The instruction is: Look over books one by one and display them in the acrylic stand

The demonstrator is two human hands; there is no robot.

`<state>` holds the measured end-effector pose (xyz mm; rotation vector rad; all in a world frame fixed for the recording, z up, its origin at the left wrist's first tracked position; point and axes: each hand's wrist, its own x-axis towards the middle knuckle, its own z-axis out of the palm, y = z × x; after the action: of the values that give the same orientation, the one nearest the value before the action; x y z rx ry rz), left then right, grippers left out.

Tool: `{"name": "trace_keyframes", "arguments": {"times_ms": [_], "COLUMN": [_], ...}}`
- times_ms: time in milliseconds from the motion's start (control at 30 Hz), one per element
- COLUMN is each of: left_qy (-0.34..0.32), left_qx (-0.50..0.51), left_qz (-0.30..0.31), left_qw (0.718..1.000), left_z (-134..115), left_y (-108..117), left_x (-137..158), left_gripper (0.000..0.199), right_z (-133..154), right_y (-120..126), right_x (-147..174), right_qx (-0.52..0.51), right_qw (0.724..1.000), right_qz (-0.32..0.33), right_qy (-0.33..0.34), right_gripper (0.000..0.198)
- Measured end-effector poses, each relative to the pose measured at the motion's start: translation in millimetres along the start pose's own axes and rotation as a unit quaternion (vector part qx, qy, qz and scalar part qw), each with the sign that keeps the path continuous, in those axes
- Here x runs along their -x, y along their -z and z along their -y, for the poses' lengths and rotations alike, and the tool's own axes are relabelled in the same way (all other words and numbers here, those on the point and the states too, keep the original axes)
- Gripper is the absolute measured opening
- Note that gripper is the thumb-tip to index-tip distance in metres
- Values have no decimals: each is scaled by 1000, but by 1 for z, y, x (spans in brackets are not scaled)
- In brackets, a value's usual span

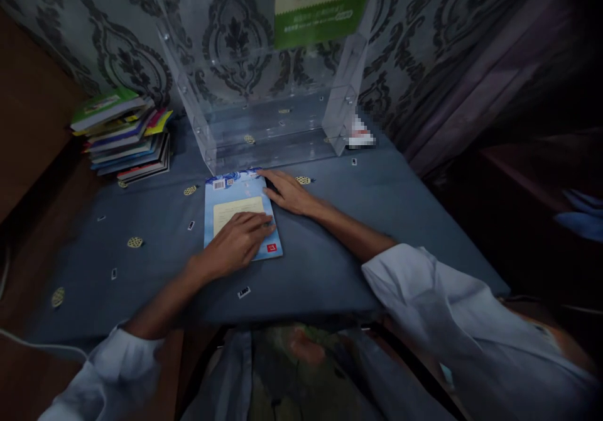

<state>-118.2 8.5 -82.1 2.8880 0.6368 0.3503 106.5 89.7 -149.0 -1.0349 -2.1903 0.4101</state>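
A light blue book (pixel 240 196) with a cream text panel, a barcode at its top left and a small red mark at its lower right lies closed on the table. Across its lower part rests my left hand (pixel 242 235), fingers stretched out flat and covering part of the panel. My right hand (pixel 289 193) touches the book's upper right edge, its fingers extended and thumb apart. Just behind the book stands a clear acrylic rack (pixel 271 151), with a green and cream book (pixel 320 28) upright at its upper right.
A stack of books (pixel 129 141) sits at the table's back left. Beside the rack's right foot is a blurred white item (pixel 360 135). The blue-grey tablecloth (pixel 330 270) has pineapple prints. Patterned wallpaper rises behind, and a pale cable (pixel 42 345) runs at the lower left.
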Motion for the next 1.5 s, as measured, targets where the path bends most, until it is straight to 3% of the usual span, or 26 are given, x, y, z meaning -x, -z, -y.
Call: {"name": "trace_keyframes", "arguments": {"times_ms": [167, 333, 567, 800, 1333, 1500], "left_qy": [12, 29, -1, 3, 4, -4], "left_qx": [-18, -26, -82, -92, -77, -73], "left_qz": [10, -64, -127, -133, -136, -145], "left_qw": [1000, 997, 988, 987, 988, 987], "left_z": [-30, -31, -33, -34, -36, -35], "left_y": [0, -17, -25, -30, -27, -26], "left_x": [15, 21, 22, 25, 20, 20], "left_gripper": [42, 32, 24, 24, 23, 22], "right_z": [2, 20, 68, 107, 112, 112], "right_y": [-1, 5, 13, 25, 30, 30], "right_x": [-1, 9, 53, 97, 102, 103], "right_qx": [15, 10, -68, -157, -172, -172], "right_qw": [1000, 1000, 998, 985, 981, 983], "right_qz": [-8, -4, -13, -6, -20, -41], "right_qy": [0, 5, -14, -68, -86, -55], "right_gripper": [45, 37, 31, 30, 31, 31]}}
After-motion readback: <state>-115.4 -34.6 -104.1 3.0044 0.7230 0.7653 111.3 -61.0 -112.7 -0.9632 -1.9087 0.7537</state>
